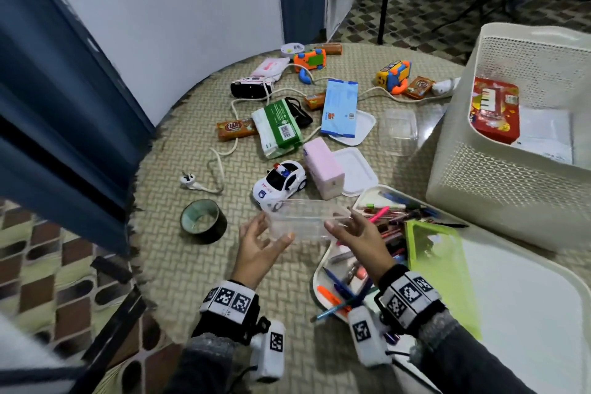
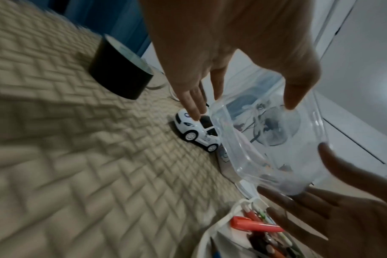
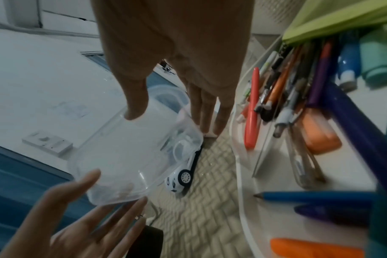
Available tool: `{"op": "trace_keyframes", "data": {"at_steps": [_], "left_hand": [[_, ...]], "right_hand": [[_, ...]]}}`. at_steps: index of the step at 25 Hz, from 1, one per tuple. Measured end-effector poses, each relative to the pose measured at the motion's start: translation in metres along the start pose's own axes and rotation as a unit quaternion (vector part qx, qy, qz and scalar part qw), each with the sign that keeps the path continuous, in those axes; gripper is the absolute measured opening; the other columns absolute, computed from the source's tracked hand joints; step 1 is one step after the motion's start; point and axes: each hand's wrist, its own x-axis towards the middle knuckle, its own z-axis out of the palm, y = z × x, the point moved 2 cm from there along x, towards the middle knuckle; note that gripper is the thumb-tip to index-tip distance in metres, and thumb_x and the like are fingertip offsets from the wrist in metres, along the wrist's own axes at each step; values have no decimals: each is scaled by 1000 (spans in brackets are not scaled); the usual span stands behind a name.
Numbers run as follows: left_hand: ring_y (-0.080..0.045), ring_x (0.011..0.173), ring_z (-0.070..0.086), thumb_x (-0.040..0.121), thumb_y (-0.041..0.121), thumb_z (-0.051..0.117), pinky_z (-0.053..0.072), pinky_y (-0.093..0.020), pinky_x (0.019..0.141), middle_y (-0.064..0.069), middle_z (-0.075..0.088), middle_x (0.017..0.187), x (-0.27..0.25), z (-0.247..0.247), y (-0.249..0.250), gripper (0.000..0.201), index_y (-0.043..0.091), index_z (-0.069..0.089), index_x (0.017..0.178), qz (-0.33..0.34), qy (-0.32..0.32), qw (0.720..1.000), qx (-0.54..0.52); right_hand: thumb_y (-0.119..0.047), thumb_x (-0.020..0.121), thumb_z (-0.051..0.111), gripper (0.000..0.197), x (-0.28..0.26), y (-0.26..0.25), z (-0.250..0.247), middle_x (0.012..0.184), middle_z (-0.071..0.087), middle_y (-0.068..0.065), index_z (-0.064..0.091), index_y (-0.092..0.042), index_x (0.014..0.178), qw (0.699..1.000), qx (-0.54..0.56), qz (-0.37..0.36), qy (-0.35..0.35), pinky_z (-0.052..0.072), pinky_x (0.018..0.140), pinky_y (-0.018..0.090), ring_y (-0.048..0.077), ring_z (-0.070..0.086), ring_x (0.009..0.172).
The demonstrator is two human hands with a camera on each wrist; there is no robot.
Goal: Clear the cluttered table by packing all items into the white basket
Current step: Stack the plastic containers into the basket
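Note:
A clear plastic container [image 1: 303, 221] hangs in the air over the woven mat, held at both ends. My left hand [image 1: 271, 230] pinches its left end, thumb on the near wall and fingers spread behind. My right hand [image 1: 342, 221] pinches the right end the same way. In the left wrist view the container [image 2: 276, 148] sits between thumb and fingers of my left hand [image 2: 254, 97]. The right wrist view shows my right hand [image 3: 172, 120] with its thumb on the container [image 3: 132, 157]. The white basket [image 1: 479, 169] stands at the right with a red pack [image 1: 494, 109] inside.
A toy police car [image 1: 279, 184] sits just beyond the container, a roll of black tape [image 1: 203, 221] to the left. A white tray [image 1: 367, 198] of pens and a green folder [image 1: 441, 259] lie under my right arm. Packets, toys, lids and a white cable litter the far mat.

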Motion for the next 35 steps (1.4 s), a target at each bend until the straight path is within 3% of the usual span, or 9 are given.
{"op": "trace_keyframes", "data": {"at_steps": [4,10,12,16,21,25,30,32,35], "left_hand": [[-13,122,48,70,-8,76,38,-30,105,-2,49,133,-5,-23,-17,84,17,37,140,5,4,1000,7],[-12,109,63,92,8,56,52,-21,88,-1,66,117,-9,-30,-31,33,14,56,125,-6,5,999,-33],[-18,108,62,93,1,53,53,-25,90,-10,64,118,-9,-31,-36,32,10,54,124,-8,24,999,-22],[-15,102,58,89,-10,53,52,-12,66,-12,54,125,-10,-31,-45,55,5,37,139,-27,48,998,-22],[-27,128,46,87,-3,61,42,-36,100,-15,46,141,-5,-29,-54,64,6,34,144,-59,92,994,9],[-20,135,35,87,15,67,30,-29,107,-5,37,146,2,-8,-23,61,11,40,141,43,167,967,188],[-4,111,52,88,12,65,42,-19,93,3,53,129,27,65,20,43,15,52,129,149,73,973,160],[4,102,54,88,9,64,44,-9,83,2,58,123,40,102,30,41,15,53,128,127,8,984,122],[-10,112,56,90,4,60,44,-16,93,-6,58,125,62,154,36,40,11,52,128,98,-72,988,94]], "right_hand": [[-10,78,74,79,4,16,8,135,53,9,32,-5,144,999,14,34,-16,49,95,37,20,54,120],[8,79,68,57,9,37,12,125,59,15,44,-5,130,999,-18,39,1,53,68,18,19,61,99],[13,76,68,60,11,41,14,123,59,17,44,-3,129,999,-33,39,10,54,73,20,23,60,102],[12,72,74,61,13,48,14,114,62,17,46,-9,122,995,-90,29,28,53,88,39,25,61,102],[7,72,76,61,18,46,11,102,59,7,48,-4,125,987,-155,14,24,52,88,37,21,59,91],[7,80,68,48,28,20,-7,99,56,8,50,-2,124,988,-143,-18,62,51,68,19,18,54,87],[4,83,65,37,56,-18,-44,98,62,10,56,-11,116,986,-117,-48,106,57,78,35,23,62,86],[2,84,64,35,72,-30,-60,96,61,6,57,-12,116,984,-121,-49,117,56,66,25,19,63,82],[0,86,64,35,100,-46,-84,103,61,10,58,-6,119,978,-147,-53,136,51,72,28,19,59,87]]}}
